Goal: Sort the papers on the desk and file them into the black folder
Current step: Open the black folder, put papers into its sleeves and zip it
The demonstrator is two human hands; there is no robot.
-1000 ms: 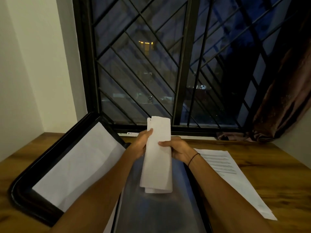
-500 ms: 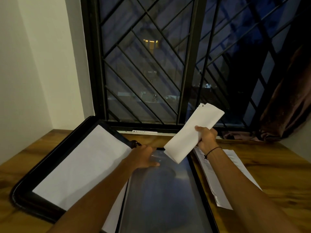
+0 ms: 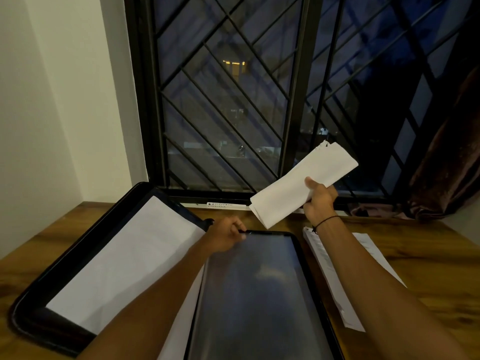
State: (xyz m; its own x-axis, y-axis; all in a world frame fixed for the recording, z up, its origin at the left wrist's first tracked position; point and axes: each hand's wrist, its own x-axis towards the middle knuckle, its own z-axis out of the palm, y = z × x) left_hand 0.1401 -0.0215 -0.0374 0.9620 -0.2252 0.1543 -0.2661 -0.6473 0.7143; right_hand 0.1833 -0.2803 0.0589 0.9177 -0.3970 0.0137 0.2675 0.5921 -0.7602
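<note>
The black folder [image 3: 31, 315] lies open on the desk [image 3: 441, 268], near the person. Its left half holds a white sheet [image 3: 124, 261]. Its right half is a shiny clear pocket [image 3: 259, 294], and I cannot tell if any paper is inside it.

The left hand [image 3: 226, 236] is at the far edge of that pocket. Its fingers are curled and seem to pinch the top edge, maybe to pull the pocket open.

The right hand [image 3: 318, 197] is up in the air, past the far right corner of the folder. Its fingers and thumb are wrapped around a folded paper [image 3: 298, 187], which has one torn corner at its far end. This paper is not in the folder yet.

To the right of the folder, more printed papers [image 3: 335, 276] lie flat on the desk under the right arm. They look like a thin stack, but I cannot count the sheets.

So the job looks partly done. At least one sheet is filed. The folded paper and the stack on the right are left to do.

Count: one folder, one filed sheet that shows, one folded paper, one loose stack, two hands.

Behind the desk is a dark window with bars [image 3: 233, 113], and a curtain [image 3: 452, 157] hangs at the far right.
</note>
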